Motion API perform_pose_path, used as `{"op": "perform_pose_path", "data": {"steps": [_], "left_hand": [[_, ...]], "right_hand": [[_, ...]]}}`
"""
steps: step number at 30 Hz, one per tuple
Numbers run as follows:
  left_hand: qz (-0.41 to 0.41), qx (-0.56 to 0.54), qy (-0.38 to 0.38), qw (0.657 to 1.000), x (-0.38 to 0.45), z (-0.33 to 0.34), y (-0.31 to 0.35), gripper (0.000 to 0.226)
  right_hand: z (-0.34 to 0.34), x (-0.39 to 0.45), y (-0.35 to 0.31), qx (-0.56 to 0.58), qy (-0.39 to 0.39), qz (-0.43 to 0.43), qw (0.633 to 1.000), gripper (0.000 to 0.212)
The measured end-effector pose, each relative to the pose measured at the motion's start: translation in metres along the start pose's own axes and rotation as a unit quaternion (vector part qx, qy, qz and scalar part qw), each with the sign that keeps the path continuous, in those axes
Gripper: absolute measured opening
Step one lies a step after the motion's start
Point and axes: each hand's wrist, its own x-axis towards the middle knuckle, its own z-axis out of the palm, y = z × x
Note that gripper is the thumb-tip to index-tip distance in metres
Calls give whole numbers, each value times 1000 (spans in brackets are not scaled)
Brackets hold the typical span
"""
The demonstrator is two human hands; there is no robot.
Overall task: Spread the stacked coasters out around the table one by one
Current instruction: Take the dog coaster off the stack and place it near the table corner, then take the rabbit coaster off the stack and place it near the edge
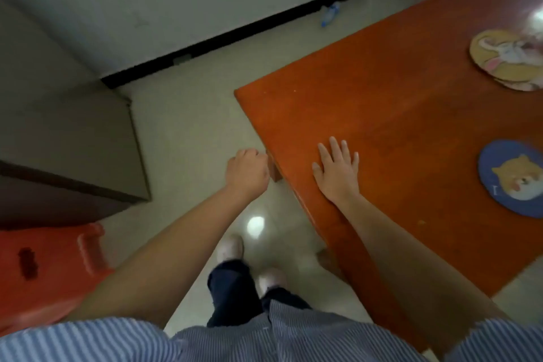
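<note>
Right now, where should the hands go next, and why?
Probably the right hand should reach to the stacked coasters and lift off the top one. It lies flat and empty on the orange table, the left hand hangs curled off its edge, and only the blue dog coaster lies on its own.

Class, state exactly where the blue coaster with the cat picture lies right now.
In the head view, the blue coaster lies flat on the orange table at the right edge of the picture, right of the flat right hand and nearer than the yellow coaster stack.
</note>
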Motion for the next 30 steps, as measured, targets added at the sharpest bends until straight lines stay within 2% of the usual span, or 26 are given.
{"op": "perform_pose_path", "data": {"steps": [4,6,10,13,20,24,30], "left_hand": [[120,-8,29,992,47,-1,15,32],[184,-8,37,982,71,3,20,31],[280,24,20,959,119,-6,35,42],[331,47,-3,942,155,-14,52,52],[436,78,-39,896,226,-19,123,51],[473,94,-57,874,265,-19,183,51],[466,97,-45,878,319,-22,274,53]], "right_hand": [[3,0,3,20,22,2,1000,50],[6,0,7,35,73,13,997,48],[7,4,10,91,116,127,981,53],[5,9,8,126,137,172,967,50],[-19,28,55,194,232,347,888,42],[-48,64,107,199,249,370,873,45],[-104,132,216,167,298,402,850,37]]}}
